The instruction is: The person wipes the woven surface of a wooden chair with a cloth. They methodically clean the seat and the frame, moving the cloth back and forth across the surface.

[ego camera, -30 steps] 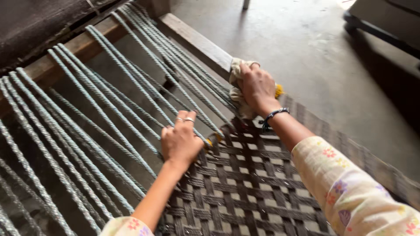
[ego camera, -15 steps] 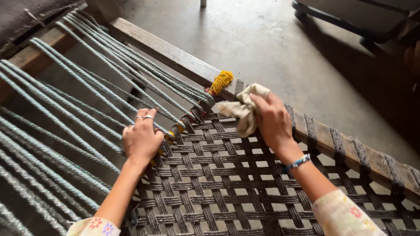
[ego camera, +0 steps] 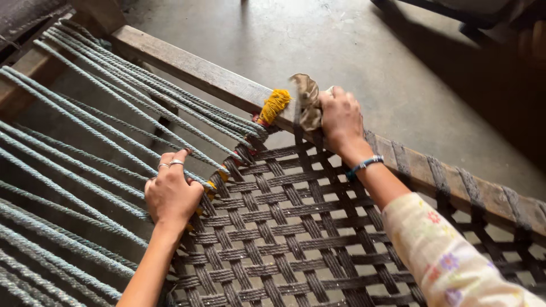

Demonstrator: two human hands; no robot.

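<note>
**Hands on a half-woven cot**

Grey concrete floor [ego camera: 352, 45] lies beyond a worn wooden cot frame [ego camera: 187, 68]. Head view: the right hand [ego camera: 340, 116] grips a crumpled beige cloth [ego camera: 307, 102] closed against the rail, beside a yellow thread tuft [ego camera: 274, 105]. The left hand [ego camera: 170, 193] — fingers curled — presses the pale grey-green ropes [ego camera: 85, 113] at the edge of the dark woven strap webbing [ego camera: 284, 227].

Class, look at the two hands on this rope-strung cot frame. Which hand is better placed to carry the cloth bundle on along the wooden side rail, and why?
Probably the right hand: it already grips the cloth bundle against the wooden rail, beside the yellow binding. The left hand rests away from the rail on the grey ropes at the edge of the weave.
</note>
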